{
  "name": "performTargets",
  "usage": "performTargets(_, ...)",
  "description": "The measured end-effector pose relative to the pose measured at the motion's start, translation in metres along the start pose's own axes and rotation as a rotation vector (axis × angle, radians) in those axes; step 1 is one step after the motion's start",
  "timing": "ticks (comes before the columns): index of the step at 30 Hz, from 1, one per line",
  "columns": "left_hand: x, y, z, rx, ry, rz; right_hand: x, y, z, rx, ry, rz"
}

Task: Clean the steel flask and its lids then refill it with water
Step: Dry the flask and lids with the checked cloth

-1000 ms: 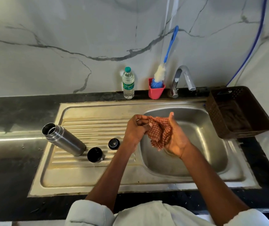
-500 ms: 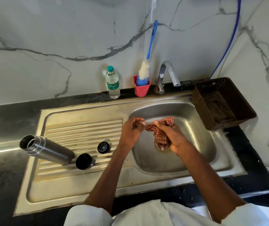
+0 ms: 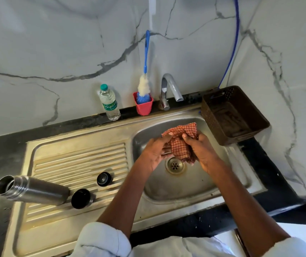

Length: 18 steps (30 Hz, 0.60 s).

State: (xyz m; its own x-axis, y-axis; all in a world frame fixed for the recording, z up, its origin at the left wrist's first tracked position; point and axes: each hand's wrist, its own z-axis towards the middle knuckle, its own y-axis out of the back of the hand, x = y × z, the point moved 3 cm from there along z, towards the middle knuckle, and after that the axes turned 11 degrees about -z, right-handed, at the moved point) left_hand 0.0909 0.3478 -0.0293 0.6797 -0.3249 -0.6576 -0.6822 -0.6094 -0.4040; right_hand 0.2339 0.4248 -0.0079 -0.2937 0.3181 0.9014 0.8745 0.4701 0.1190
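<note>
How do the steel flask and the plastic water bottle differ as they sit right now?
The steel flask lies on its side on the ribbed drainboard; the water bottle stands upright on the dark counter by the wall. The steel flask is open, its mouth bare; the water bottle carries a green cap. The steel flask is opaque metal; the water bottle is clear. Neither hand touches either.

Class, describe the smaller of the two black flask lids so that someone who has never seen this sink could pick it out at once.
Start at the steel sink unit and look at its ribbed draining board, left of the basin. Two black lids lie there beside the steel flask, which is on its side. The smaller lid sits farther from the flask and nearer the basin, clearly narrower than the wide cup lid.
</note>
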Motion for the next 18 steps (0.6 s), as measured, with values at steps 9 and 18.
performTargets(9,-0.019,-0.083,0.021,-0.015,-0.339,0.123,0.043,0.099,0.033,-0.409,0.253,-0.458)
performTargets(18,-0.027,-0.19,0.059,0.027,-0.456,0.45,0.086,0.177,0.082,-0.576,0.453,-0.579)
